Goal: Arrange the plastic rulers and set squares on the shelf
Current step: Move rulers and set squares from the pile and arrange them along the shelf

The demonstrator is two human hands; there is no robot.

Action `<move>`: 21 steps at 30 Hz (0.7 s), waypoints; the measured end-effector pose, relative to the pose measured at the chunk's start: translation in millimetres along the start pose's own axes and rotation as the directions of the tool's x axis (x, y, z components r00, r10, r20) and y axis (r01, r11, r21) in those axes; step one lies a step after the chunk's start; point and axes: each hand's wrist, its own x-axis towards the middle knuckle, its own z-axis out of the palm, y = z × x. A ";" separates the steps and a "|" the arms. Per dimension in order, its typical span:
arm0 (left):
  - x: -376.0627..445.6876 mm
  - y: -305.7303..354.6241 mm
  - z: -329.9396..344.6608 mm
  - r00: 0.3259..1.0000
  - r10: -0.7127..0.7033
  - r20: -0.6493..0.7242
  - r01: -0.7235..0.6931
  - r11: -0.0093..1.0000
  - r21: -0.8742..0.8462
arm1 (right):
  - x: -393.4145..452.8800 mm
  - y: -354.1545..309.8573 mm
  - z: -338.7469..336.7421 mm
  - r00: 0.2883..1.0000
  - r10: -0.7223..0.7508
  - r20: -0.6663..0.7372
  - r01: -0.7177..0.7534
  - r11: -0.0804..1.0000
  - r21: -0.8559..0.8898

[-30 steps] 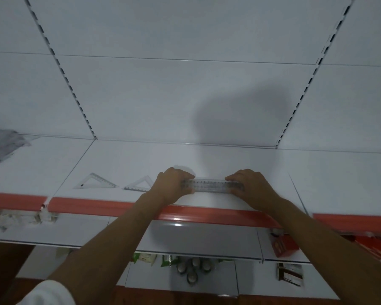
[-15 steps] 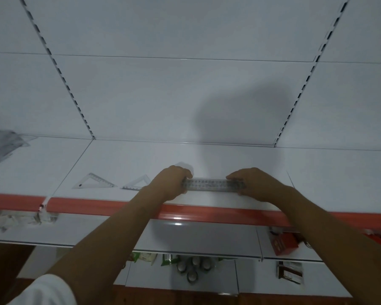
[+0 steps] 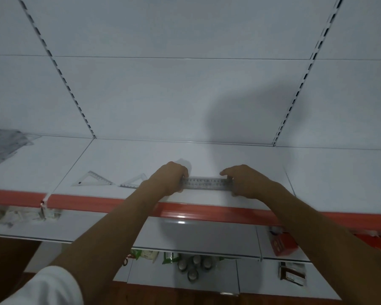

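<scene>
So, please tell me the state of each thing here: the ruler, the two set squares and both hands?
ruler: flat on the shelf, held at both ends
left set square: flat on the shelf, untouched
right set square: flat on the shelf, partly behind the left wrist
left hand: grip on the ruler's left end
right hand: grip on the ruler's right end

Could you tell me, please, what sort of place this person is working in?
Probably a small shop: white gondola shelving with slotted uprights, a red price strip along the shelf edge, and packaged goods on the shelves below.
</scene>
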 end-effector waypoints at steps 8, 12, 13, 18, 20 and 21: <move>-1.1 3.0 4.2 1.000 -0.024 -0.021 0.024 1.000 0.002 | -1.4 1.1 4.2 0.999 -0.011 -0.040 0.010 0.999 -0.031; -2.9 7.2 3.9 0.998 -0.060 -0.008 0.060 0.998 0.027 | -0.5 2.3 5.8 0.998 -0.047 -0.040 0.045 0.998 -0.053; -3.4 8.3 3.1 0.997 -0.073 -0.006 0.073 0.997 0.040 | -0.8 3.3 5.3 0.998 -0.051 -0.034 0.049 0.997 -0.051; -20.1 10.5 -4.6 0.989 -0.122 -0.082 0.133 0.982 0.138 | -7.7 6.5 -2.1 0.998 -0.038 0.046 0.036 0.998 0.057; -33.0 5.7 -7.9 0.982 -0.136 -0.133 0.146 0.987 0.067 | -9.3 -1.7 -7.0 1.000 -0.015 0.021 0.016 0.996 -0.091; -41.0 1.1 -9.7 0.976 -0.150 -0.155 0.157 0.987 0.028 | -7.8 -9.6 -10.1 0.999 -0.014 -0.049 0.006 0.986 -0.164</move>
